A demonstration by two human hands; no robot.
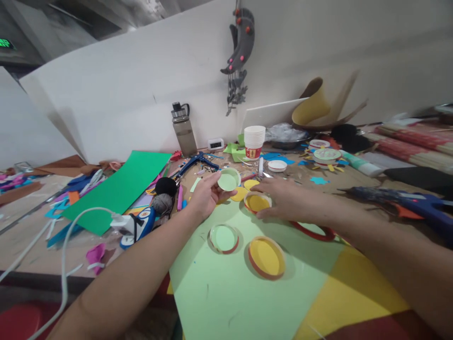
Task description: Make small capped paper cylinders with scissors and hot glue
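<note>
My left hand [205, 193] is closed around a small round clear lid with a light green paper disc in it [229, 179], held just above the table. My right hand [283, 198] lies over a similar round lid with a yellow disc [257, 202], fingers curled on its rim. Two more such lids sit on the light green paper sheet [226, 293]: one with a green disc [224, 238] and one with a yellow disc [266, 257]. Loose yellow paper circles [244, 189] lie between my hands.
A dark green sheet [120, 189], a water bottle [184, 128], stacked paper cups [254, 140], a blue glue gun [403, 200], red-handled scissors [314, 231], a white cable [63, 250] and paper scraps crowd the table. A yellow sheet [354, 293] lies at the right.
</note>
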